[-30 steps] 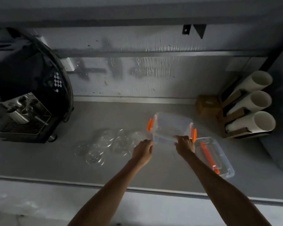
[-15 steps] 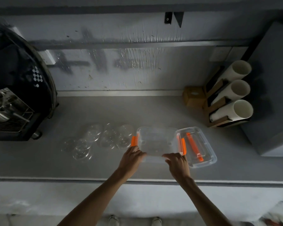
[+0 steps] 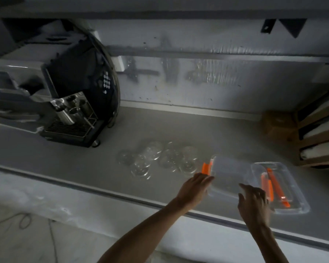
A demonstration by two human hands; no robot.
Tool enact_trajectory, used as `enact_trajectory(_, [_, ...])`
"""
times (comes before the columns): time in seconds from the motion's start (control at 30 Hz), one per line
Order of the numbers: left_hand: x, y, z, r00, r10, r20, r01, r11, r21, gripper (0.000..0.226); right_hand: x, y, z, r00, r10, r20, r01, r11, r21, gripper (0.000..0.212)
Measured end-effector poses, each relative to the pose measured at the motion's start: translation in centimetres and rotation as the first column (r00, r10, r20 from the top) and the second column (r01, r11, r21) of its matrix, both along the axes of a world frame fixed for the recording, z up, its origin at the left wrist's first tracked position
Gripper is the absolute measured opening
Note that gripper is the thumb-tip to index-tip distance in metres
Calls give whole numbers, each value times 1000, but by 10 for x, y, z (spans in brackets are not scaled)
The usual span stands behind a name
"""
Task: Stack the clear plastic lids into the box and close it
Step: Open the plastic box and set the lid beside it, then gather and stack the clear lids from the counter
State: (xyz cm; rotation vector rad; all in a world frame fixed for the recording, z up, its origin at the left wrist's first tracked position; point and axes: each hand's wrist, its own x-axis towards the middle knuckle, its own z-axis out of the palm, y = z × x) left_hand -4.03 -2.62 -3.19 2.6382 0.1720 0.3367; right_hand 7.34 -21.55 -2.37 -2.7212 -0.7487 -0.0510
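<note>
The clear box point(image 3: 230, 173) sat open on the grey counter point(image 3: 84, 168), between the two hands and just past their fingertips. An orange clip point(image 3: 205, 168) was on the end nearest the left hand. The left hand point(image 3: 193, 189) reached in with fingers pressed together and fairly straight, tips touching the box's near corner right under that clip. The right hand point(image 3: 254, 202) hung over the box's near edge with fingers spread and loosely bent, pinching nothing. Whether it touched the plastic could not be told.

Just outside the right hand the box's cover point(image 3: 292, 186) lay flat, with an orange handle point(image 3: 276, 185) on it and one edge against the box. Beyond the left hand and to its outer side, the clear plastic lids point(image 3: 160, 160) lay in a loose cluster, some overlapping. Farther that way stood a coffee machine point(image 3: 78, 103). Well beyond the right hand was a cardboard rack point(image 3: 319, 147).
</note>
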Motion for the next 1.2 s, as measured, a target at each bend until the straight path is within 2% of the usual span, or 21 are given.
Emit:
enact_trajectory(0.07, [-22, 27, 1, 994, 103, 41, -103, 995, -14, 44, -30, 34, 19, 998, -53, -25, 55, 994, 92, 27])
enact_trajectory(0.13, [-50, 68, -7, 968, 247, 52, -243, 968, -66, 37, -64, 79, 26, 993, -15, -116, 34, 986, 166, 13])
enact_trajectory(0.23, [-92, 142, -24, 883, 463, -71, -468, 877, -104, 30, -109, 153, 16, 937, 28, -349, 39, 983, 182, 17])
enact_trajectory(0.3, [-114, 195, -32, 814, 555, -172, -578, 805, -137, 26, -130, 202, 1, 845, -19, -534, 108, 985, 136, 19])
enact_trajectory(0.37, [-126, 246, -41, 740, 618, -265, -664, 734, -143, 23, -143, 250, -15, 773, -62, -631, 150, 985, 88, 25])
enact_trajectory(0.43, [-127, 285, -52, 690, 627, -360, -701, 703, -118, 27, -149, 292, -25, 718, -129, -684, 217, 975, 44, 31])
enact_trajectory(0.5, [-122, 308, -63, 650, 610, -454, -714, 695, -88, 37, -147, 327, -37, 674, -201, -710, 303, 953, 18, 37])
enact_trajectory(0.57, [-114, 320, -74, 642, 599, -479, -710, 700, -75, 46, -141, 355, -49, 654, -268, -708, 365, 931, -16, 44])
enact_trajectory(0.73, [-102, 329, -98, 634, 499, -591, -624, 781, -10, 69, -125, 396, -64, 590, -434, -681, 407, 888, -214, 74])
enact_trajectory(0.83, [-102, 329, -105, 628, 467, -622, -585, 811, 18, 74, -125, 407, -78, 559, -493, -667, 393, 866, -310, 65])
enact_trajectory(0.93, [-104, 334, -104, 613, 472, -634, -614, 789, -7, 78, -125, 409, -83, 524, -499, -690, 437, 853, -284, 57])
enact_trajectory(1.03, [-109, 340, -99, 591, 480, -648, -685, 723, -89, 77, -121, 397, -83, 520, -441, -732, 481, 859, -176, 44])
enact_trajectory(1.2, [-127, 359, -95, 562, 578, -592, -807, 539, -241, 50, -127, 360, -84, 576, -351, -738, 501, 865, -20, 22])
